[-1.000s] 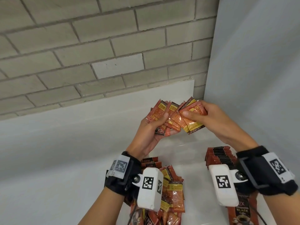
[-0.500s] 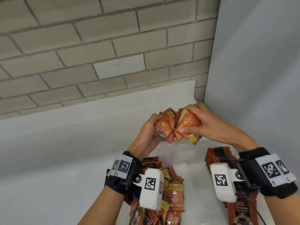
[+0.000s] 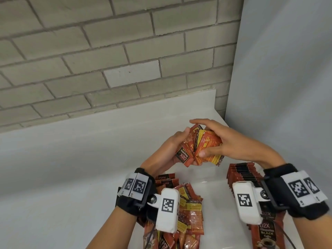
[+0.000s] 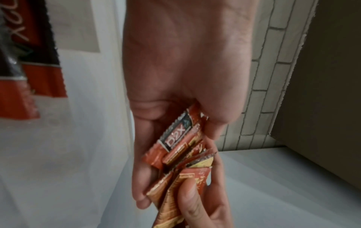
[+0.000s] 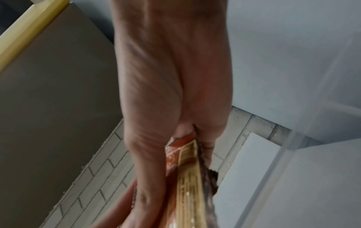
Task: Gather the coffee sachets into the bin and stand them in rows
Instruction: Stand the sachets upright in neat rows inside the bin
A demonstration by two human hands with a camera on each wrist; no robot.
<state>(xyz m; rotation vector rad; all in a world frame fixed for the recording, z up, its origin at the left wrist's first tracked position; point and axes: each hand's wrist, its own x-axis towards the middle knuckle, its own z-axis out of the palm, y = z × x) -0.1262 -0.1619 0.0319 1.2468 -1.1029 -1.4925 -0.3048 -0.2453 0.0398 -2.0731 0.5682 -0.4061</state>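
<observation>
Now I hold a bunch of coffee sachets (image 3: 201,146) between my left hand (image 3: 168,150) and right hand (image 3: 231,144), fingers curled round them.

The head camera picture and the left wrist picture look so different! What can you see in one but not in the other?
Only the head view shows the row of standing sachets on the right, the loose sachet pile below the left wrist, and both wrist bands.

Only the left wrist view shows the left hand's palm side up close, with the fanned edges of the held sachets.

Both show the left hand and the right hand gripping that one bunch of sachets, the D2X label, and the brick wall.
</observation>
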